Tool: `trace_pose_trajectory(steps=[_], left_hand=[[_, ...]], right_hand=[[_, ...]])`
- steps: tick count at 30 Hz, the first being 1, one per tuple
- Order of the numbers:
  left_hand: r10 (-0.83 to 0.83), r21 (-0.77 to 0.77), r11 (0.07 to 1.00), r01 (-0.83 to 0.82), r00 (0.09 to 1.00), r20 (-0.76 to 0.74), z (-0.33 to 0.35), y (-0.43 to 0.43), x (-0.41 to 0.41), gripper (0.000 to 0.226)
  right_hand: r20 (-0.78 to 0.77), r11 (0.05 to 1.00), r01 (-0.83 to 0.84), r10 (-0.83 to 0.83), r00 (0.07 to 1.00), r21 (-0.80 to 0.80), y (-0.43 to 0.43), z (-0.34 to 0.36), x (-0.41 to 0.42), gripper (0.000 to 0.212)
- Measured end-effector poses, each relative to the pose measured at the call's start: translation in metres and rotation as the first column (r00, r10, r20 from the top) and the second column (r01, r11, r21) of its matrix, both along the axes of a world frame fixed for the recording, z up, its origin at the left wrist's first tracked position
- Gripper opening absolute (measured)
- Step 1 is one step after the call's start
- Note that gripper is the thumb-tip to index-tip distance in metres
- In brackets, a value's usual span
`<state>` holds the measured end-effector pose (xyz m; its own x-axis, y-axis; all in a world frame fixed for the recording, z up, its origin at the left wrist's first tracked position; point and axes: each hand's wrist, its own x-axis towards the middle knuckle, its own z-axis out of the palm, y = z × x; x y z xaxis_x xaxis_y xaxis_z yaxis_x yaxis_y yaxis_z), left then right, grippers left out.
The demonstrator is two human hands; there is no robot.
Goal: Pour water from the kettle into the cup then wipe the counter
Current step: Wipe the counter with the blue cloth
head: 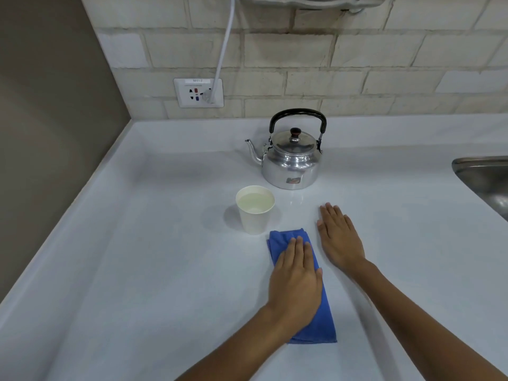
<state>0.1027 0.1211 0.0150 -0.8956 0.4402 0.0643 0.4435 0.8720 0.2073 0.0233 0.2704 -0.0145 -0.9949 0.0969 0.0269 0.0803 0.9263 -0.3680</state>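
A silver kettle with a black handle stands upright on the white counter, its spout pointing left. In front of it and to the left stands a white paper cup holding water. A folded blue cloth lies on the counter just below the cup. My left hand lies flat on the cloth, palm down, fingers together. My right hand rests flat on the bare counter to the right of the cloth, holding nothing.
A steel sink is set into the counter at the right edge. On the tiled back wall sits a socket with a white cable plugged in. A brown wall bounds the counter on the left.
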Motion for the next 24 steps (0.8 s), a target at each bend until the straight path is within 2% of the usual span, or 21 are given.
trace_pose_trajectory(steps=[1,4,9,14,19,24], left_hand=[[0.019,-0.03,0.999,-0.018,0.999,0.029,-0.003,0.004,0.0,0.055],[0.063,-0.067,0.996,-0.063,0.998,-0.008,-0.007,0.008,0.001,0.059],[0.045,-0.02,0.999,-0.046,0.999,-0.025,-0.011,-0.008,0.007,0.058],[-0.016,0.026,1.0,0.016,1.0,-0.004,-0.02,-0.062,0.014,0.055],[0.089,0.085,0.993,-0.083,0.993,-0.072,-0.024,-0.137,-0.001,0.06],[0.289,0.166,0.943,-0.289,0.957,0.025,-0.028,-0.132,-0.05,0.056]], right_hand=[[-0.004,1.0,-0.002,0.002,1.0,0.031,0.0,-0.002,0.0,0.049],[-0.01,0.998,-0.001,0.001,1.0,0.061,0.0,-0.005,0.0,0.05],[-0.025,0.996,-0.006,0.008,1.0,0.087,0.0,-0.008,0.001,0.05],[-0.036,0.995,-0.004,0.007,0.999,0.098,0.002,-0.011,0.0,0.05],[-0.045,0.994,0.004,0.0,0.999,0.107,0.001,-0.012,-0.002,0.049],[-0.064,0.992,0.016,-0.008,0.998,0.123,-0.002,-0.013,-0.003,0.05]])
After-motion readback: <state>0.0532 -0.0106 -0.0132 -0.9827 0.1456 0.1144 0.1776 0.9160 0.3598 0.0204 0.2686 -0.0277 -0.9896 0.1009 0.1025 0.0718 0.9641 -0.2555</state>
